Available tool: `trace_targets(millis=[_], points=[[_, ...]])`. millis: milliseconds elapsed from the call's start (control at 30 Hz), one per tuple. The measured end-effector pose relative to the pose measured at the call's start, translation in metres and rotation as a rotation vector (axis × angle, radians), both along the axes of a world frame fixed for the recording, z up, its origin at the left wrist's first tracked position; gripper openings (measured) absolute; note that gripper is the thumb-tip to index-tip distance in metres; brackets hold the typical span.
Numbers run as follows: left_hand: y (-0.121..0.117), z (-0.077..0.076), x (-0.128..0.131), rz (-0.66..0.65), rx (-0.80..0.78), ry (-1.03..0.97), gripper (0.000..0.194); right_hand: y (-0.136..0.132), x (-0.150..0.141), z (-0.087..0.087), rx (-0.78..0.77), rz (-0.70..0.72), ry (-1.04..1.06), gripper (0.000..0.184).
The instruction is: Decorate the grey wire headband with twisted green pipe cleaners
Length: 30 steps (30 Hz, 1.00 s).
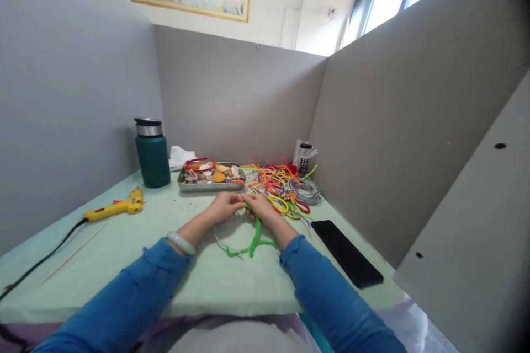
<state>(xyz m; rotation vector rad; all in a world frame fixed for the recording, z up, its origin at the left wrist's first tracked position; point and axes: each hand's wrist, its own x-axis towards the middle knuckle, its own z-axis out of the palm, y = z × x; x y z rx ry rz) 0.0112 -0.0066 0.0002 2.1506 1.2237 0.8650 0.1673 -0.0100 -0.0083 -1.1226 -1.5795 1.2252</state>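
My left hand and my right hand meet above the middle of the table, their fingertips pinched close together. Between them they grip a bright green pipe cleaner, whose fuzzy end hangs down below my right hand. Another green pipe cleaner lies on the table under it; whether the pieces are joined I cannot tell. A thin pale wire curves out from below my left hand. My fingers hide the spot where they pinch.
A metal tray of shells and beads stands behind my hands. To its right lie tangled colourful pipe cleaners and a grey wire coil. A yellow glue gun and green bottle are left, a black phone right. Partitions surround the table.
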Motion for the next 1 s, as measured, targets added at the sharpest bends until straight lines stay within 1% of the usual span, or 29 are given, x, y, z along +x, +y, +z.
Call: trace_targets(millis=[200,400,467,633,833,1000], points=[[-0.007,0.005,0.002,-0.013,-0.029,0.006,0.037,-0.001,0.000,0.001,0.012,0.004,-0.018,0.031],[0.000,0.000,-0.001,-0.015,0.033,0.001,0.036,-0.001,0.000,0.001,0.001,0.007,0.005,0.031],[0.002,-0.002,-0.001,-0.012,0.032,0.003,0.036,-0.001,0.000,0.001,-0.005,0.003,0.010,0.031],[0.001,-0.001,-0.001,-0.029,-0.023,-0.036,0.037,-0.003,-0.001,0.002,-0.003,0.000,0.012,0.032],[-0.007,0.006,0.000,0.001,-0.095,-0.060,0.037,-0.003,-0.001,0.003,0.005,0.006,0.018,0.032],[-0.009,0.006,0.001,-0.017,-0.187,-0.099,0.037,-0.003,-0.001,0.002,0.023,0.026,0.012,0.030]])
